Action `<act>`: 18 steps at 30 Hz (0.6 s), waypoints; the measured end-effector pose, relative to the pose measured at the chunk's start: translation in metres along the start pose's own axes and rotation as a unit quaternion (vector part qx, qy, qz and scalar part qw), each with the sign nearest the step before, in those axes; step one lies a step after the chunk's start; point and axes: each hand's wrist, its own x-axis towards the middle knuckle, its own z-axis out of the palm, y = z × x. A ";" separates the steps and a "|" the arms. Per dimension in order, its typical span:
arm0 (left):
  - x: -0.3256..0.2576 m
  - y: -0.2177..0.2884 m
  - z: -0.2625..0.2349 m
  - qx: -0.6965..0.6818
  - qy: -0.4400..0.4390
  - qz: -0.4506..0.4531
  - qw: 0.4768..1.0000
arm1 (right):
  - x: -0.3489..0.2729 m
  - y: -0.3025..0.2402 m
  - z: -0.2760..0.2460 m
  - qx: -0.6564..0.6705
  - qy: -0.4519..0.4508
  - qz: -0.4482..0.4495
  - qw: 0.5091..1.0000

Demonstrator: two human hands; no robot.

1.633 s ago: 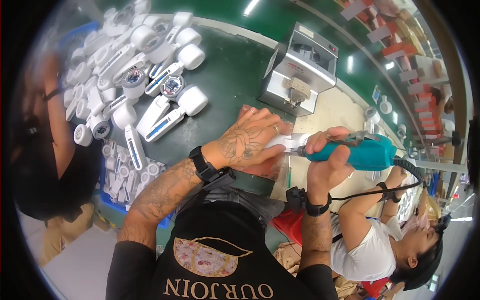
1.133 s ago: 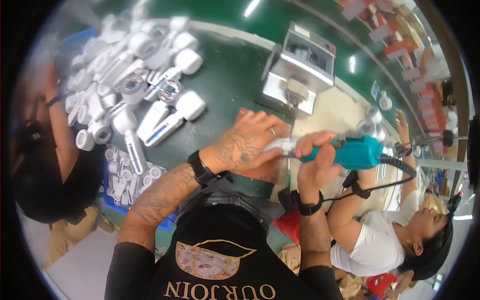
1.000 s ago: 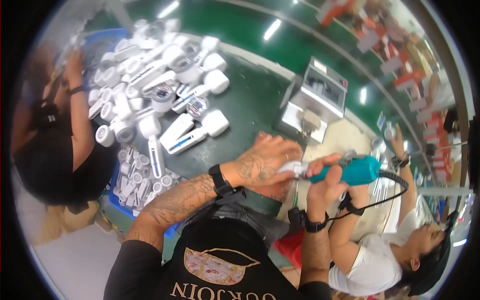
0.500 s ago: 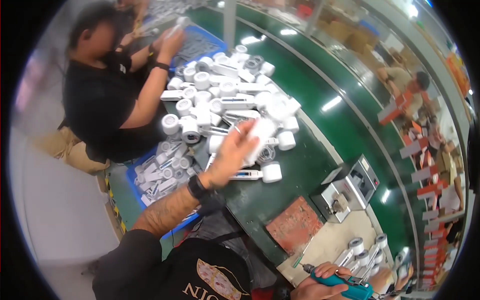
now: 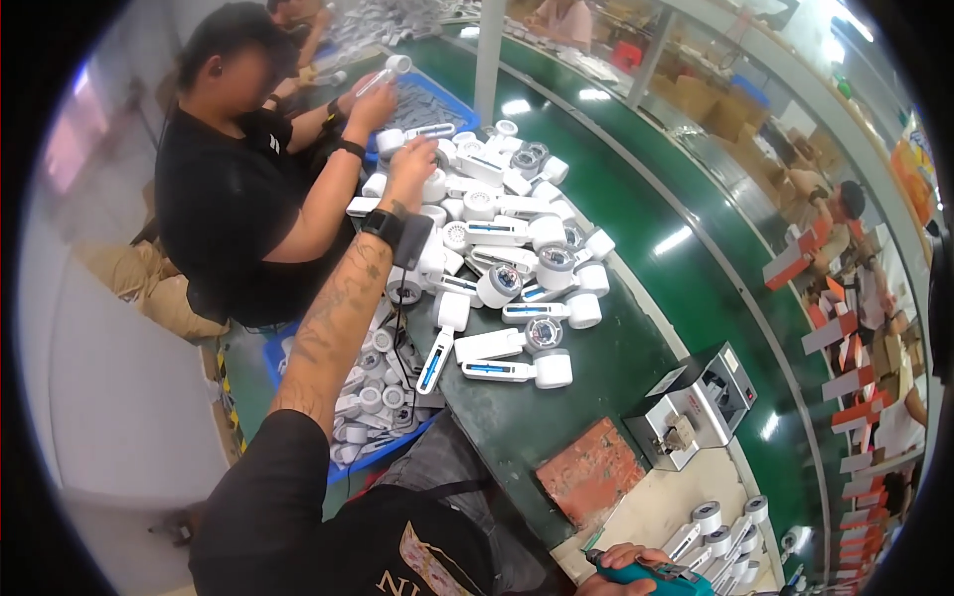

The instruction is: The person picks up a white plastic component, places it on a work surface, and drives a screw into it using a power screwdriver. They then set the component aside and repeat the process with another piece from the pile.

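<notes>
At the far left end of a heap of white handheld units point(image 5: 482, 206), each with a round head and a blue-striped handle, is my left hand point(image 5: 409, 167). Its curled fingers meet the handle of one white handheld unit point(image 5: 429, 131); the fingertips are partly hidden. My right hand point(image 5: 618, 564), low at the right, is closed round a teal electric screwdriver point(image 5: 656, 576). Its bit end points left, beside a worn red board point(image 5: 593, 471). Closer to me, a few units lie apart from the heap, one with its inner parts showing point(image 5: 544, 332).
A blue bin point(image 5: 383, 455) full of units stands below the bench edge. Left of the heap, a co-worker point(image 5: 224, 189) in black handles a unit above another blue bin point(image 5: 467, 111). A metal-cased machine point(image 5: 693, 409) sits at the right, and a green conveyor point(image 5: 636, 189) curves behind.
My left hand has gone from the near part of the heap, with a white unit in it, to its far left end. The view has shifted slightly. My right hand keeps the electric screwdriver.
</notes>
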 end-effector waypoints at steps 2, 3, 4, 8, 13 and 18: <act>-0.045 -0.017 0.065 0.220 -0.002 0.021 0.975 | -0.006 -0.004 -0.010 -0.018 0.028 -0.002 0.999; -0.072 -0.024 0.093 0.205 -0.046 0.040 0.977 | -0.017 0.020 -0.038 -0.039 0.105 -0.005 0.994; -0.095 -0.019 0.100 0.186 -0.118 0.038 0.975 | -0.022 0.018 -0.046 -0.035 0.064 0.028 0.997; -0.231 -0.001 0.178 0.223 -0.346 0.004 0.911 | -0.009 0.012 -0.030 -0.009 0.087 0.082 0.993; -0.404 -0.054 0.293 0.210 -0.648 0.064 0.730 | -0.017 -0.013 -0.047 -0.057 0.046 0.067 0.995; -0.521 -0.126 0.344 0.393 -0.701 0.135 0.579 | -0.032 -0.024 -0.052 -0.087 0.076 0.063 0.991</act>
